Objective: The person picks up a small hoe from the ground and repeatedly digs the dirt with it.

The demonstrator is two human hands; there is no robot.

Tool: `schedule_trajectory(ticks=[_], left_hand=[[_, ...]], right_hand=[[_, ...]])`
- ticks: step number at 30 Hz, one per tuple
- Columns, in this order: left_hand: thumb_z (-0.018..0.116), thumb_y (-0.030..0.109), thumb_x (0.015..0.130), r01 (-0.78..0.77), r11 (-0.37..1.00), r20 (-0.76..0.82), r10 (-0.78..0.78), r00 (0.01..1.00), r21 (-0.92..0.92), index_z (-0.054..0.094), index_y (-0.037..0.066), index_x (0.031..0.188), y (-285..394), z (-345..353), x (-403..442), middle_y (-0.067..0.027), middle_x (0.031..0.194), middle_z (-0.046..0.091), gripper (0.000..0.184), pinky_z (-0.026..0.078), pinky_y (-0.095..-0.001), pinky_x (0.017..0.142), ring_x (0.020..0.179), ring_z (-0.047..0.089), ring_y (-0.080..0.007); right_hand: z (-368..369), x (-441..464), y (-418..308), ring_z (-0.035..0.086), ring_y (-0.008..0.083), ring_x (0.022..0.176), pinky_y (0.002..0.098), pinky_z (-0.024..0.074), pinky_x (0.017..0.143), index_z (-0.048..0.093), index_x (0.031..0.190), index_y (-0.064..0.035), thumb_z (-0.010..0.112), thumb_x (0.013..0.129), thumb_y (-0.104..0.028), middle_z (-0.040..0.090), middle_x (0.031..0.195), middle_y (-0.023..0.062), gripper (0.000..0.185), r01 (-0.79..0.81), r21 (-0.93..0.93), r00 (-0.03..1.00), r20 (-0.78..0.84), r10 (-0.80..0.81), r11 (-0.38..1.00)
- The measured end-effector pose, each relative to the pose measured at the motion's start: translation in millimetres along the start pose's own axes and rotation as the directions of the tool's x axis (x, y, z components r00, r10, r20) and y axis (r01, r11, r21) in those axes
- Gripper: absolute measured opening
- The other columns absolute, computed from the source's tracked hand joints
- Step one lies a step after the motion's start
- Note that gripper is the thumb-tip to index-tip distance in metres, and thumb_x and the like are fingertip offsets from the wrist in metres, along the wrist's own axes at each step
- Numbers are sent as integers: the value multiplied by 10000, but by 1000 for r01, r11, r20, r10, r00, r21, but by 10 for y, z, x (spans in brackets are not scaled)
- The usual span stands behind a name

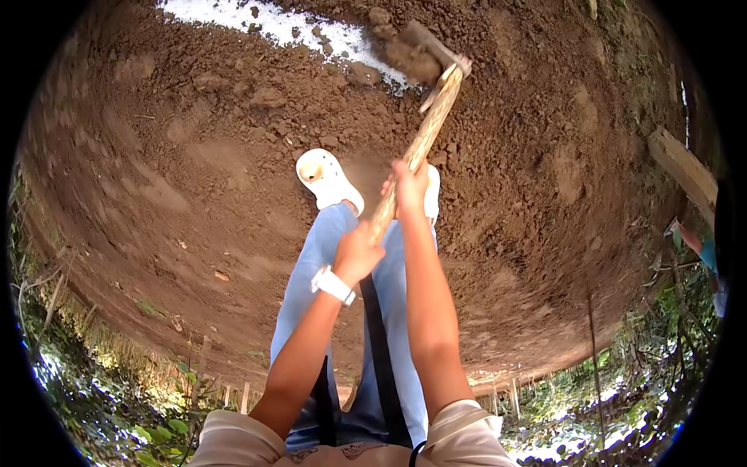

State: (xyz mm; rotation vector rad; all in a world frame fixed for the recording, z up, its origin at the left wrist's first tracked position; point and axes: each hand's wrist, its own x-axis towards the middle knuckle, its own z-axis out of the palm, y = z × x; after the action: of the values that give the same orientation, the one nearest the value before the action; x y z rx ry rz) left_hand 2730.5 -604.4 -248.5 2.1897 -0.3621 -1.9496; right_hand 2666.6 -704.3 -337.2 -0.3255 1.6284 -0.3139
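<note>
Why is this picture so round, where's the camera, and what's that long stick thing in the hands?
There's no robot here, just a person. The camera sits on their head and looks down, past light blue trousers and white shoes. A very wide lens probably makes everything look curved. The long thing is a hoe. The left hand, with a white wristwatch, grips it nearer the body; the right hand grips farther along. Its blade is down at the brown soil, near one end of a white strip. I can't tell what that white stuff is.
</note>
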Motion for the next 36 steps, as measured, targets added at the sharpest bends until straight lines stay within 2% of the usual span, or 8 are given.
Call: schedule_trajectory(ticks=[5,7,11,17,21,25,33,36], left_hand=[[603,91,644,211,970,182,-188,965,-121,520,3,866,-60,-28,-780,-120,574,569,252,436,-310,367,391,549,-171],[611,102,637,256,960,229,-225,947,-114,515,-3,846,-100,71,-839,-159,603,576,253,459,-361,448,481,586,-260],[601,70,644,-281,960,-8,281,960,-7,511,-11,877,-31,494,-436,-123,553,544,263,430,-334,407,426,552,-201],[626,151,635,-70,995,269,48,962,72,505,-39,818,763,377,356,-95,529,544,291,416,-306,351,395,540,-182],[608,93,628,12,999,235,-2,972,-38,507,-31,846,46,621,100,-87,536,537,270,419,-299,377,401,534,-162],[609,88,638,211,969,270,-171,948,-127,483,-26,789,-144,546,-377,-78,520,519,228,405,-297,361,394,527,-155],[693,135,667,85,993,262,-61,963,-81,492,-36,935,90,116,-737,-39,602,526,377,369,-238,343,394,478,-83],[675,113,670,0,995,196,20,980,-98,498,-12,900,315,-212,-593,-42,571,518,316,379,-248,349,393,475,-88]], right_hand=[[-219,-832,165,455,144,439,268,415,359,359,1140,-72,539,728,-56,470,677,58,450,-15,-75,997,-82,9,997],[-316,-961,132,449,136,432,265,422,362,318,1215,-96,533,735,-43,466,681,64,529,52,-90,992,-114,-62,995],[-632,-511,-130,465,138,432,268,421,354,355,1071,-18,532,755,-54,471,665,82,364,223,-149,958,-147,-244,963],[-744,386,-511,500,168,467,300,435,396,364,977,1,522,762,-69,485,654,103,277,96,-67,974,-199,-108,993],[-831,131,125,555,233,523,335,468,443,334,1173,13,528,729,-95,541,851,189,496,-32,-253,953,-299,-47,967],[-906,-236,595,541,194,519,306,460,434,326,1209,-4,546,707,-102,539,844,159,558,-1,-101,974,-226,-22,995],[-511,-743,120,457,141,405,268,400,353,356,1081,-48,514,724,-32,470,706,82,391,216,50,958,-205,-202,975],[-190,-644,-195,503,146,552,255,456,436,196,1312,-31,522,728,-69,491,878,114,670,150,50,986,-77,-146,987]])
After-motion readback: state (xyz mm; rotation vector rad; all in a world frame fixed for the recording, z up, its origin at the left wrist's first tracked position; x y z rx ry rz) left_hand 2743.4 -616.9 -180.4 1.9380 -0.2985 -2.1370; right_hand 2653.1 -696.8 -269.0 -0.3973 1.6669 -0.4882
